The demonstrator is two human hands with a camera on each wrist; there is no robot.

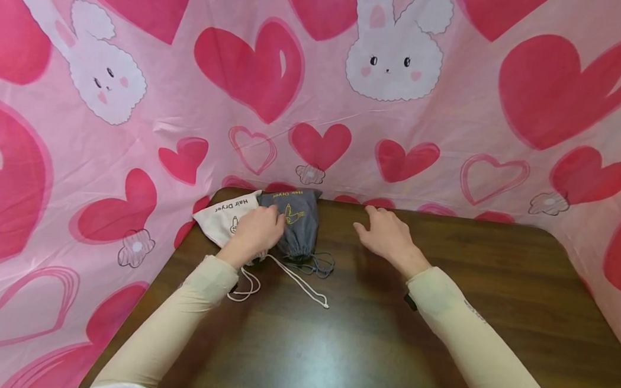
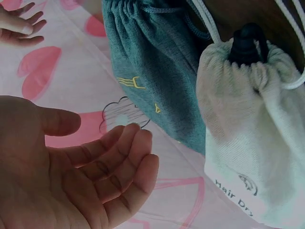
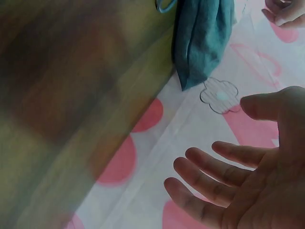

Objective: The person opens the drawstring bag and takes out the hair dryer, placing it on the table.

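Two drawstring bags printed "Hair Dryer" lie side by side at the back left of the table: a white bag [image 1: 218, 219] and a dark grey bag [image 1: 304, 229]. My left hand [image 1: 257, 233] is over the two bags in the head view, its fingers loosely bent and holding nothing. The left wrist view shows a black piece [image 2: 249, 45] poking from the white bag's gathered mouth. My right hand [image 1: 390, 235] hovers above the table to the right of the grey bag, fingers spread, nothing in it.
The brown wooden table [image 1: 473, 322] runs back to a pink cloth [image 1: 316, 99] with hearts and rabbits, which hangs around its back and sides. White cords [image 1: 305, 285] and grey cords [image 1: 322, 266] trail from the bags toward the front.
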